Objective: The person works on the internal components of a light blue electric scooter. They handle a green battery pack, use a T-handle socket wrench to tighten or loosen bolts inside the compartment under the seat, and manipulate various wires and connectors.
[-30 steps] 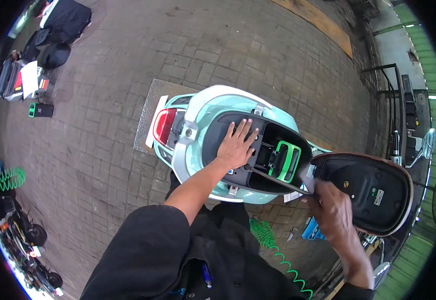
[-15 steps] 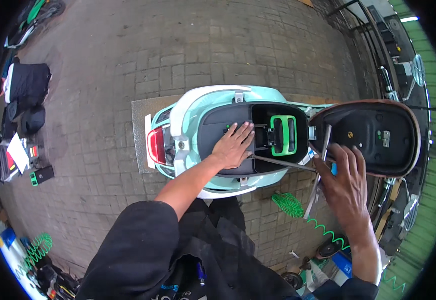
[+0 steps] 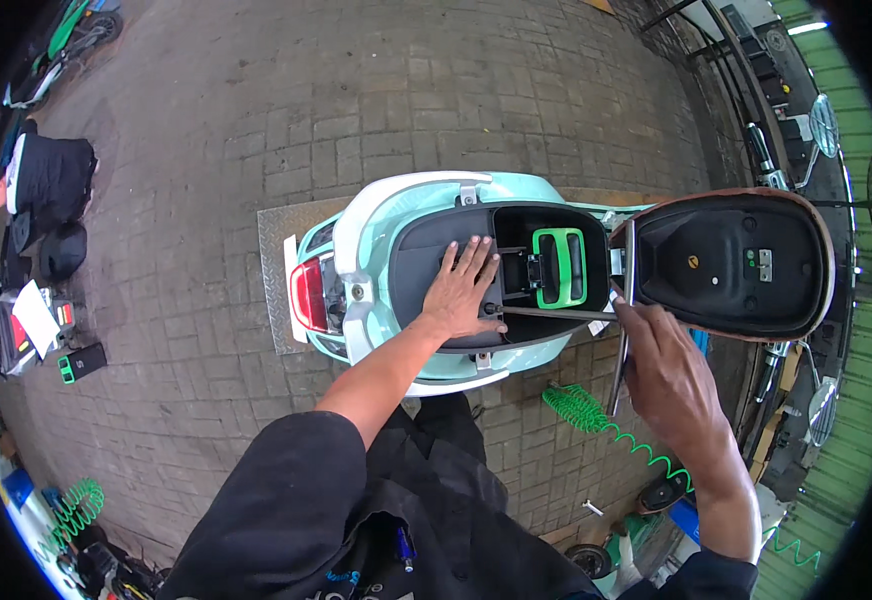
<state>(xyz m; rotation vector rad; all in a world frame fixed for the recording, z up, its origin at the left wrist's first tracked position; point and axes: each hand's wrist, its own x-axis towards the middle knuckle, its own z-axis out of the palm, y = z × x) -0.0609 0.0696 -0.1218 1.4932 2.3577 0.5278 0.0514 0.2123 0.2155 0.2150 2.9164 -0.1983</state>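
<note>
Head view — T-handle wrench [image 3: 561, 313] — long axis leftward

Vehicle workshop, scooter/motorbike repair type. Evidence: mint-green scooter [image 3: 516, 222] parked on metal tread plate [image 3: 274, 295], seat [image 3: 731, 262] flipped open, long metal T-handle tool [image 3: 630, 262] at it. Coiled green hose [image 3: 571, 408] near it, another green coil [image 3: 79, 508] far left. Second two-wheeler [image 3: 96, 37] upper left. Block-paved floor [image 3: 376, 110], green corrugated wall [image 3: 846, 95] right side.
</note>
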